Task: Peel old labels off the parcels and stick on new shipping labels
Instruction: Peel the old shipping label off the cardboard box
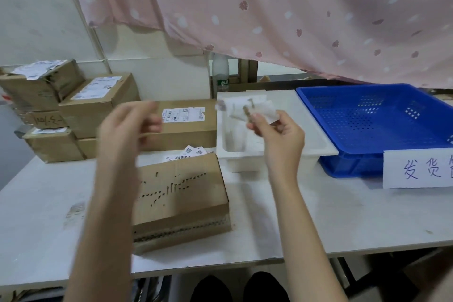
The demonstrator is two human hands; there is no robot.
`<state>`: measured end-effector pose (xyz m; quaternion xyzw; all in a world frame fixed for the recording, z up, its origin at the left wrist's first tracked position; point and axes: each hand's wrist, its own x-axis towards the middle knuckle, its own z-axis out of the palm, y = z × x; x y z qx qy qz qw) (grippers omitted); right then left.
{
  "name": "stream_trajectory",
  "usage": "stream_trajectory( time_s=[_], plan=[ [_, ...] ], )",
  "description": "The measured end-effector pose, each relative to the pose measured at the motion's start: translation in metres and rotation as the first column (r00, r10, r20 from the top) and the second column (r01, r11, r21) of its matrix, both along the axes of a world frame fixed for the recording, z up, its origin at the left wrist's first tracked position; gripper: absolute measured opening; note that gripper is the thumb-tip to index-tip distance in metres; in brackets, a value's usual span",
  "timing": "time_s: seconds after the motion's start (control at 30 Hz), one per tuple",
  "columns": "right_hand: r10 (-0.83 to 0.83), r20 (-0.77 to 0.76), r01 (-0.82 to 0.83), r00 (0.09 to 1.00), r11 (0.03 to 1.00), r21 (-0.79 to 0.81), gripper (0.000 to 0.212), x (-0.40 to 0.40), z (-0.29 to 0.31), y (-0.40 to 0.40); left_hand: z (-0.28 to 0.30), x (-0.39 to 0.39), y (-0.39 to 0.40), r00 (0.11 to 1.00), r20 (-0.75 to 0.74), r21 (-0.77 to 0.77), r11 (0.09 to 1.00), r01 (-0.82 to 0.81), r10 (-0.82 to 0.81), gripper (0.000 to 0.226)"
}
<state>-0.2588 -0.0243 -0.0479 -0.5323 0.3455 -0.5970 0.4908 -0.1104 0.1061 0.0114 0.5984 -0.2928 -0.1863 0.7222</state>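
A cardboard parcel (181, 193) lies on the white table in front of me, its top bare with torn marks where a label was. My right hand (279, 135) pinches a crumpled peeled label (247, 109) above the white bin (316, 140). My left hand (127, 127) hovers blurred above the parcel's left side, fingers loosely curled, holding nothing that I can see. New shipping labels (186, 154) lie on the table just behind the parcel. Another parcel (188, 122) with a label stands behind them.
Several labelled cardboard boxes (61, 108) are stacked at the back left. A blue perforated basket (377, 125) with a handwritten paper sign (419, 169) sits at the right. A plastic bottle (220, 73) stands by the wall under a pink curtain (294, 12).
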Motion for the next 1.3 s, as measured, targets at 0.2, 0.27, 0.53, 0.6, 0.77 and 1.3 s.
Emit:
stream_trajectory(
  time_s=[0.2,0.27,0.53,0.6,0.77,1.3],
  plan=[
    [-0.306,-0.142,0.292,0.941,0.950,-0.108,0.014,-0.045,0.012,-0.053,-0.043,-0.128,-0.083,0.522,-0.785,-0.060,0.879,0.473,-0.335,0.032],
    [-0.294,-0.197,0.276,0.935,0.955,-0.112,0.020,-0.054,0.008,-0.066,-0.071,-0.144,-0.099,0.468,-0.856,-0.020,0.918,0.396,-0.221,0.033],
    [-0.194,-0.434,0.164,0.880,0.981,-0.105,0.038,-0.038,-0.011,-0.085,-0.118,-0.141,-0.131,0.756,-0.649,0.221,0.972,0.076,0.088,0.029],
    [-0.171,-0.495,0.104,0.852,0.982,-0.159,0.047,-0.029,-0.016,-0.086,-0.122,-0.135,-0.134,0.786,-0.613,0.210,0.976,0.058,0.085,0.027],
    [-0.046,-0.662,-0.046,0.748,0.992,-0.121,0.032,-0.005,-0.033,-0.093,-0.121,-0.132,-0.137,0.792,-0.609,0.138,0.988,0.064,0.034,0.023],
    [0.197,-0.945,-0.029,0.260,0.980,0.196,0.017,0.015,-0.045,-0.107,-0.120,-0.127,-0.134,0.759,-0.651,0.081,0.992,0.098,-0.022,0.022]
  ],
)
